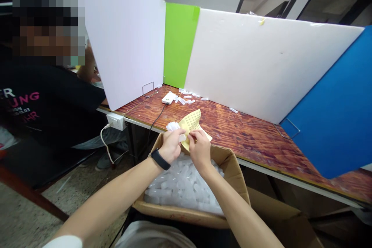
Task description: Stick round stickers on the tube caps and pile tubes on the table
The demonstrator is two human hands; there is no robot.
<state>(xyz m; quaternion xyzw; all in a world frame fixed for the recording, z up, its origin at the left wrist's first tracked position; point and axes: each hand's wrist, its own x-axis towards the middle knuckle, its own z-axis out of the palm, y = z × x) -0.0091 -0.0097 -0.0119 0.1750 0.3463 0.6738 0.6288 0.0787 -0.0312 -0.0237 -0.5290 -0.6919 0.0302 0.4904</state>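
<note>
Several translucent white pieces (173, 126) are bunched in the left hand (171, 145), whose fingers close around them. The right hand (200, 145) pinches at the lower part of a yellow label sheet (192, 121), which curls upward between the two hands, above the near edge of the wooden tabletop (241, 135); whether its fingertips grip a single label is too small to tell. Just below that edge, a cardboard box (180, 212) is heaped with similar pieces (186, 182). Near the tabletop's back left corner, by the green panel (180, 42), lie a white device (168, 97) with a black cable (157, 117) and some loose pieces (181, 100).
</note>
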